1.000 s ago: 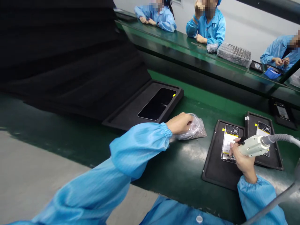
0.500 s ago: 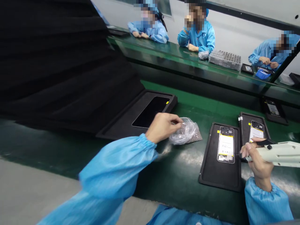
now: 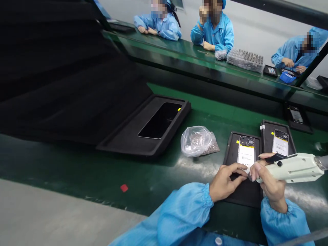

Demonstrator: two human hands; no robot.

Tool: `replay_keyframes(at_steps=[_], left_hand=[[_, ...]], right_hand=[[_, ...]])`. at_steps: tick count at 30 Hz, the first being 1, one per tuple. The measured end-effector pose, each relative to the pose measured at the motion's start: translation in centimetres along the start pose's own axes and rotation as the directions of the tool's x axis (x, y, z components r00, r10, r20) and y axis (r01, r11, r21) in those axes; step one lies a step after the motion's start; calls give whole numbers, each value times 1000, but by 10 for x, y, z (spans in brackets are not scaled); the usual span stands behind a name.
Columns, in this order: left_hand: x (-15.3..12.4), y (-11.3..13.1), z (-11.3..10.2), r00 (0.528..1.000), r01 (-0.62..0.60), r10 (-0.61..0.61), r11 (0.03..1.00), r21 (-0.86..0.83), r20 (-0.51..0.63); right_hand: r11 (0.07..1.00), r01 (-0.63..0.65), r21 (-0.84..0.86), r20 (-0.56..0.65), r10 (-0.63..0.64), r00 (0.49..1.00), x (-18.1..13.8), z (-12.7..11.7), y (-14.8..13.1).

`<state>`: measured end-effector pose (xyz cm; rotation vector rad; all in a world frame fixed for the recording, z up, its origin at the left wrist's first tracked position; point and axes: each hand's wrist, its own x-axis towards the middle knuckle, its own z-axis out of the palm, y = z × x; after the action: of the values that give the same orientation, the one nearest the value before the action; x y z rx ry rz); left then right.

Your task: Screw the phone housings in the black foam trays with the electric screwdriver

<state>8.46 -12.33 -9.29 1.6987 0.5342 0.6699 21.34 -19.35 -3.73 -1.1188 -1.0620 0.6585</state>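
My right hand (image 3: 269, 181) is wrapped round a pale green electric screwdriver (image 3: 294, 169), its tip pointing left. My left hand (image 3: 227, 181) meets that tip with thumb and forefinger pinched together; whatever is between them is too small to make out. Both hands are over the lower end of an opened phone (image 3: 247, 152), which shows a white battery and a yellow tab. The phone lies in a black tray (image 3: 239, 196), and my fingers hide its bottom edge. To the left, a clear plastic bag (image 3: 197, 140) of tiny screw-like pieces lies open on the green bench.
Another opened phone (image 3: 280, 143) lies in a tray at the right, with a further one (image 3: 296, 114) behind. A dark-screened phone (image 3: 161, 121) rests in a tray (image 3: 123, 145) beside black stacked trays. A red scrap (image 3: 124, 188) lies near the front edge. Co-workers sit across.
My left hand has left the plastic bag and moved right to the screwdriver tip. My right hand has brought the screwdriver left over the phone's lower end. The view has shifted slightly.
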Motion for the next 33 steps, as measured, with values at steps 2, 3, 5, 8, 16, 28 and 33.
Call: replay_keyframes(at_steps=[2,3,5,8,16,28,33], left_hand=[[-1,1,-2,1000,-5,5,1000,3,-15],[-1,2,-3,1000,-4,4,1000,0,-14],[-1,4,-4,1000,1,-1,1000,-10,-18],[-1,5,-3,999,-3,2,1000,-22,-37],[0,4,-2,996,-47,45,999,-25,-75],[-1,3,-2,997,-28,29,999,15,-67],[-1,4,-2,997,-34,33,999,-4,-71]], right_hand=[[999,-26,-37,8,26,1000,0,-1,1],[998,-38,-51,7,39,999,0,-1,1],[996,-56,-64,-12,56,998,0,-1,2],[996,-72,-59,-40,70,997,0,0,5],[995,-29,-96,23,32,999,-1,2,5],[994,-45,-98,9,47,999,-1,1,7],[994,-56,-96,-12,55,998,-1,2,7]])
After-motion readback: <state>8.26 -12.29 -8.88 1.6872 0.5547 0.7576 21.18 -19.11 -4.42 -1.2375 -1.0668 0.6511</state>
